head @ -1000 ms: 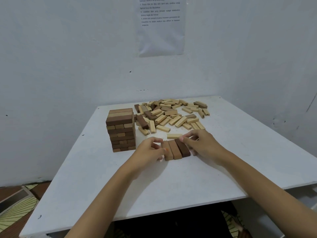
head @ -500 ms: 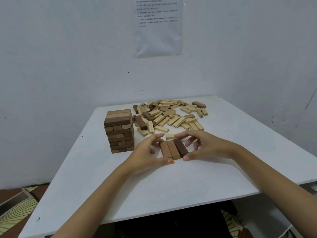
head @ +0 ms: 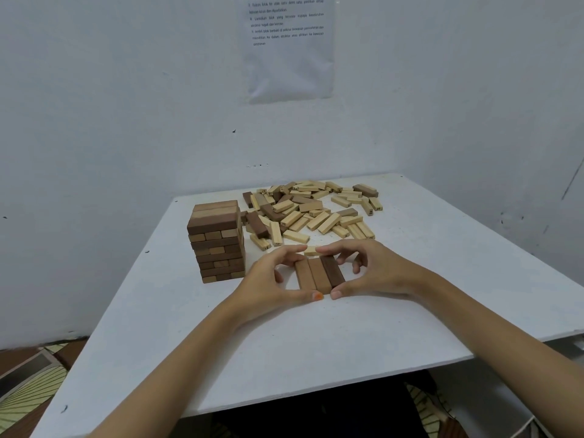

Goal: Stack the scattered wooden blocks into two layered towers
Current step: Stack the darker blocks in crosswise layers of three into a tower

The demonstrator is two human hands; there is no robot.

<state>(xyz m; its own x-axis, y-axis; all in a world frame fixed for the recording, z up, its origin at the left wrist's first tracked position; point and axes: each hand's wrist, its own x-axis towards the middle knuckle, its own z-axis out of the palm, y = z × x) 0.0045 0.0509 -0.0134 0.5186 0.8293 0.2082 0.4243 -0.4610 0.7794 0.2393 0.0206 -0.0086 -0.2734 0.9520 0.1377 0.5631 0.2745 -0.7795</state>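
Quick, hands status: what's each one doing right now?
Left hand: fingers curled round the row of three blocks, thumb at its near end.
Right hand: curled round the same row from the other side.

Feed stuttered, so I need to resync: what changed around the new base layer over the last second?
Both hands drew back from the sides of the three-block row: the left hand and right hand now curl around it, thumbs at its near end, forefingers at its far end. The blocks lie straighter together. The tower and loose pile stayed put.
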